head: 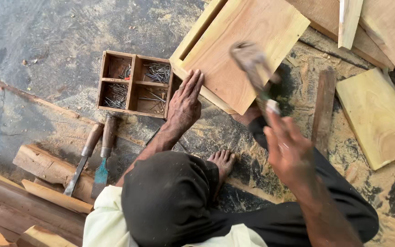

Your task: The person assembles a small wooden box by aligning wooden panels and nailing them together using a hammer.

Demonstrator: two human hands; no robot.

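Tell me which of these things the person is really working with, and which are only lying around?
In use:
- hammer, blurred, in the right hand
- wooden panel, steadied by the left hand
- nail box, beside that hand

Lying about:
- two chisels
- yellow board
- dark stick
- timber pieces

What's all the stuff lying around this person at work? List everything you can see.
Framed wooden panel: one, pale brown, top centre.
Nail box: one, brown, four compartments of grey nails, left of the panel.
Chisels: two, wooden-handled, one blue-bladed, lower left.
Wood block: one, yellowish, right.
Timber pieces: several, brown, bottom left.
Planks: several, top right.
Hammer: one, blurred, over the panel.
Left hand: on the panel's edge.
Right hand: grip on the hammer.
Bare foot: centre.
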